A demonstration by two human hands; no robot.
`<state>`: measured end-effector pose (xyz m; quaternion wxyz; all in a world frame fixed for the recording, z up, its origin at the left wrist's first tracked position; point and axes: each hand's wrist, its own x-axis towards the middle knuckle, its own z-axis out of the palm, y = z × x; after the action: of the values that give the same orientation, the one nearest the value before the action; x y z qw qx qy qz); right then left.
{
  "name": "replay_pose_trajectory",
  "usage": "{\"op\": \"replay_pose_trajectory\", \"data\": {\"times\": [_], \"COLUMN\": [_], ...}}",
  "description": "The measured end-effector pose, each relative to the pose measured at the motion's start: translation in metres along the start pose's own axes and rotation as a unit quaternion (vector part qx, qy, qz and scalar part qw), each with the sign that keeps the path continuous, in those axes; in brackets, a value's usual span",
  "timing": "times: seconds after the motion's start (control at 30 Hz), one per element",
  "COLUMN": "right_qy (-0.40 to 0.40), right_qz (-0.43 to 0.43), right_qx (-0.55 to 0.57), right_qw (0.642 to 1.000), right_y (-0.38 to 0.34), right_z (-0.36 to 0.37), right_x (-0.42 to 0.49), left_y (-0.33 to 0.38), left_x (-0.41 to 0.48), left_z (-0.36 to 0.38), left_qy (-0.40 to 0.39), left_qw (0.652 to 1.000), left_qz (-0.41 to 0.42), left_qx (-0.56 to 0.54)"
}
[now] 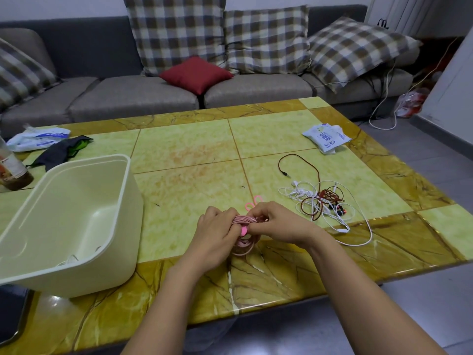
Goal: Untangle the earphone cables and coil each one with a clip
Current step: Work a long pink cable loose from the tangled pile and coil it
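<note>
A coiled pink earphone cable point(242, 245) is bunched between both hands above the table's near middle. My left hand point(216, 233) grips the coil from the left. My right hand point(277, 221) pinches a bright pink clip point(243, 230) against the bundle; two pink loops of the clip point(253, 203) stick out behind the fingers. To the right lies a tangle of a white earphone cable point(358, 226) and a dark red earphone cable point(311, 204), its jack plug point(285, 173) pointing left.
A cream plastic bin point(76, 221) stands at the left with something white at its bottom. White packets point(326, 137) lie at the far right and far left point(38, 138), beside a dark cloth point(61, 152) and a bottle point(12, 170). A grey sofa stands behind the yellow table point(184, 149).
</note>
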<state>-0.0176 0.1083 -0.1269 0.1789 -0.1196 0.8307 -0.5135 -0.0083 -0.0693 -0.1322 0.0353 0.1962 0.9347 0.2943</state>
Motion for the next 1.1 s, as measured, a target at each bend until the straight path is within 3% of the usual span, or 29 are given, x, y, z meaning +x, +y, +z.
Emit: {"op": "replay_pose_trajectory", "data": {"times": [0.13, 0.2, 0.27, 0.33, 0.4, 0.53, 0.83, 1.1], "right_qy": [-0.043, -0.055, -0.06, -0.043, -0.033, -0.03, -0.022, -0.086], "right_qz": [0.032, 0.048, 0.06, 0.078, 0.082, 0.051, 0.038, 0.015], "right_qx": [0.074, 0.147, 0.195, 0.161, 0.113, 0.081, 0.082, 0.139], "right_qw": [0.996, 0.986, 0.977, 0.983, 0.99, 0.995, 0.996, 0.986], "right_y": [0.003, 0.005, 0.006, 0.004, 0.001, -0.008, -0.011, 0.0], "right_z": [-0.002, 0.0, 0.003, 0.006, 0.008, 0.009, 0.008, 0.006], "right_x": [-0.003, -0.002, -0.002, -0.003, -0.004, -0.008, -0.015, -0.011], "left_y": [0.002, 0.004, 0.005, 0.008, 0.012, 0.014, 0.002, -0.004], "left_x": [-0.003, -0.005, -0.005, -0.005, -0.006, -0.008, -0.003, -0.002], "left_z": [-0.006, -0.008, -0.007, -0.007, -0.008, -0.009, 0.002, 0.003], "left_qy": [-0.073, -0.086, -0.068, -0.045, -0.017, 0.026, 0.043, 0.04], "left_qw": [0.969, 0.962, 0.983, 0.998, 0.999, 0.999, 0.998, 0.998], "left_qz": [-0.066, -0.071, -0.054, -0.033, -0.024, -0.011, 0.039, 0.057], "left_qx": [-0.226, -0.249, -0.161, -0.033, 0.02, 0.038, 0.032, 0.007]}}
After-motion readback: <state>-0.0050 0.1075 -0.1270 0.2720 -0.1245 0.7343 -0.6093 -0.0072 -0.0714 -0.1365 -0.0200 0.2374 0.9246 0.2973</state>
